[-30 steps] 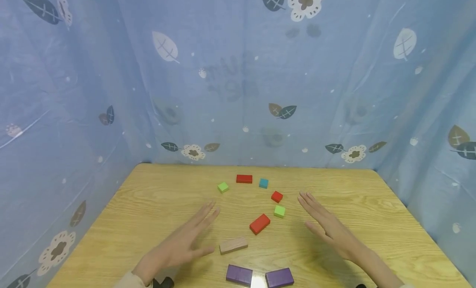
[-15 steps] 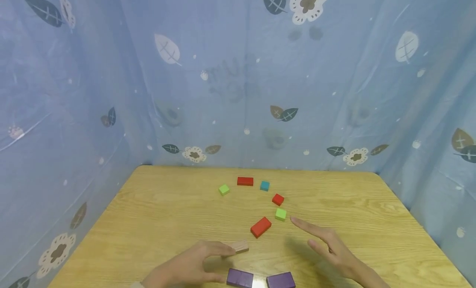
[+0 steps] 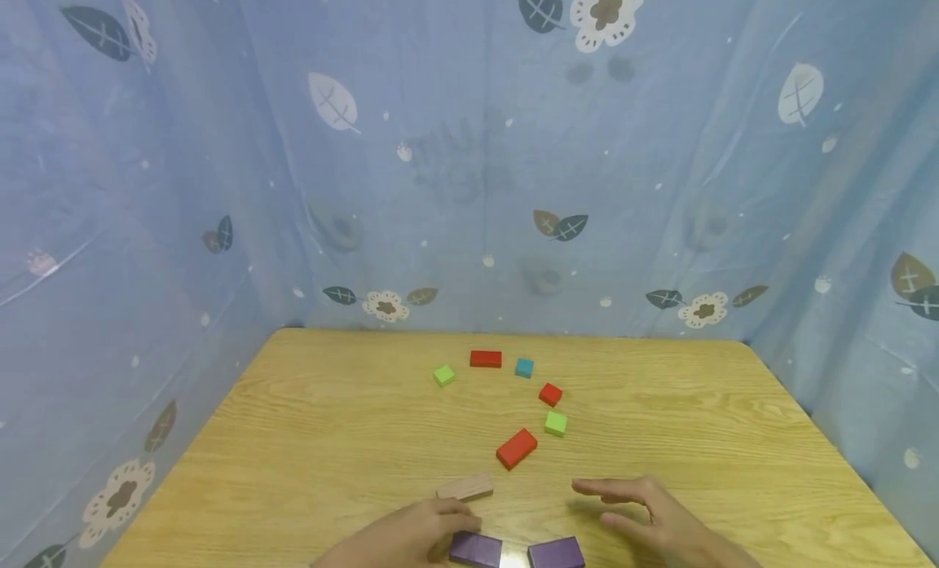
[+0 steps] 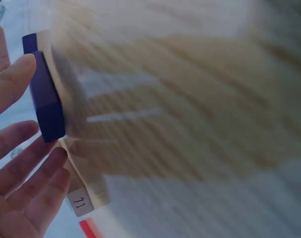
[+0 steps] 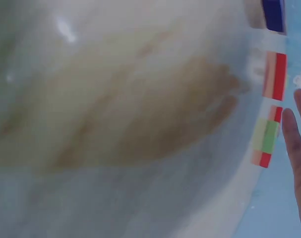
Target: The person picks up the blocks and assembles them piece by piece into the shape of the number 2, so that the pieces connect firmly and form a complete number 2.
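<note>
My left hand [image 3: 412,535] is at the left end of a purple block [image 3: 477,549] at the table's front. In the left wrist view the thumb [image 4: 22,69] lies over one side of that purple block [image 4: 50,106], the fingertips at its other side. Just beyond it lies a plain wooden block [image 3: 465,488], marked "71" on its end in the left wrist view. My right hand [image 3: 663,526] hovers right of a second purple block [image 3: 556,553], fingers extended, thumb apart, holding nothing. In the right wrist view only some fingers [image 5: 295,144] show at the right edge.
Farther back on the wooden table [image 3: 330,405] lie a red block [image 3: 517,449], a green cube [image 3: 556,424], a small red block [image 3: 551,394], a blue cube [image 3: 524,368], a long red block [image 3: 486,358] and another green cube [image 3: 443,376]. Patterned blue curtains [image 3: 469,185] enclose the table.
My left hand came down past the wooden block to the left purple block. My right hand drew back from near the green cube toward the right purple block. The blocks have stayed put.
</note>
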`<action>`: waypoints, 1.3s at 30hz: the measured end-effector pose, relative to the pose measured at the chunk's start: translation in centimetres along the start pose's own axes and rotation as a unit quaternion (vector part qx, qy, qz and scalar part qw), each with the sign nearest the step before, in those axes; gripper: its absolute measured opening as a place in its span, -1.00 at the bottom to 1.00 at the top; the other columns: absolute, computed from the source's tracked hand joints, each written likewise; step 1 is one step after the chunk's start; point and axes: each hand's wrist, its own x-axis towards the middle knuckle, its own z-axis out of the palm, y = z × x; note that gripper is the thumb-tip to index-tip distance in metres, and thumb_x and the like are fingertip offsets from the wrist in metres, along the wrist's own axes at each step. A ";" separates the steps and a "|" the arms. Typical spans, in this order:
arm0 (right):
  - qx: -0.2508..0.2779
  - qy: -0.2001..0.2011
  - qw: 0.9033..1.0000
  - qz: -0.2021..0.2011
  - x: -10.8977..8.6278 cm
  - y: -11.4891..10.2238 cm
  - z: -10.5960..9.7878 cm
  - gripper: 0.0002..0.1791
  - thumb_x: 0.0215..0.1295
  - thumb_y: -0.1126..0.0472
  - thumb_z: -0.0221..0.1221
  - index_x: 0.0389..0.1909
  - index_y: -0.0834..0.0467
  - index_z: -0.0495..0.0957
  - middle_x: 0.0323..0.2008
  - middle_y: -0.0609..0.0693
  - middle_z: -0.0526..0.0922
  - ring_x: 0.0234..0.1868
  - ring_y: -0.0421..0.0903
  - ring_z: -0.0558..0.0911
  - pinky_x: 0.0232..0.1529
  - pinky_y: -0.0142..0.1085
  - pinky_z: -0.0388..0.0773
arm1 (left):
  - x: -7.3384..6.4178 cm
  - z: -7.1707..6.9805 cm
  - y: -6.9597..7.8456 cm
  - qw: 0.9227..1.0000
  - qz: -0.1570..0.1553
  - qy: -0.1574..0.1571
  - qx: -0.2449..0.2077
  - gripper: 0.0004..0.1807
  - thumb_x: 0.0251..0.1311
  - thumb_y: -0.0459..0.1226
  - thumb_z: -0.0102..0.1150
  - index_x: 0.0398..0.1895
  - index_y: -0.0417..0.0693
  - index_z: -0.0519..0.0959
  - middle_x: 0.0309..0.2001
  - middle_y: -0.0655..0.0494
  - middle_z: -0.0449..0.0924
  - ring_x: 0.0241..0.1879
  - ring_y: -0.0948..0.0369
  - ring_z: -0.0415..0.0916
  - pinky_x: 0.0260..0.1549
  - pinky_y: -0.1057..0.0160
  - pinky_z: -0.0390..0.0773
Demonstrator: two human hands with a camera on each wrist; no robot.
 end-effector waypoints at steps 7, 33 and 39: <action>0.088 -0.077 0.991 0.063 -0.9 0.9 0.1 -0.53 0.42 0.44 -0.09 0.33 0.42 0.24 0.23 0.28 0.42 0.21 -0.14 0.47 0.09 -0.39 0.46 | 0.3 0.4 -0.2 1.000 0.016 0.013 0.017 -0.53 0.26 -0.02 0.16 0.13 -0.08 0.56 -0.01 0.22 0.57 -0.15 0.48 0.45 -0.23 0.55 0.48; 0.215 -0.110 0.964 0.114 -1.1 1.2 -0.3 -0.48 0.50 0.37 -0.21 0.40 0.47 0.01 0.34 0.37 0.20 0.31 -0.22 0.32 0.17 -0.48 0.33 | 1.3 -0.3 -1.0 0.999 0.013 0.042 0.024 -0.68 0.14 -0.12 0.30 -0.08 -0.05 0.68 -0.28 0.38 0.49 -0.38 0.52 0.30 -0.41 0.60 0.37; 0.209 -0.108 0.965 0.116 -1.3 1.4 -0.3 -0.47 0.50 0.36 -0.21 0.40 0.47 0.00 0.34 0.36 0.20 0.30 -0.24 0.33 0.16 -0.49 0.34 | 1.7 -0.3 -1.2 0.998 0.017 0.044 0.040 -0.66 0.09 -0.12 0.34 -0.10 -0.07 0.68 -0.30 0.36 0.51 -0.36 0.54 0.30 -0.39 0.61 0.38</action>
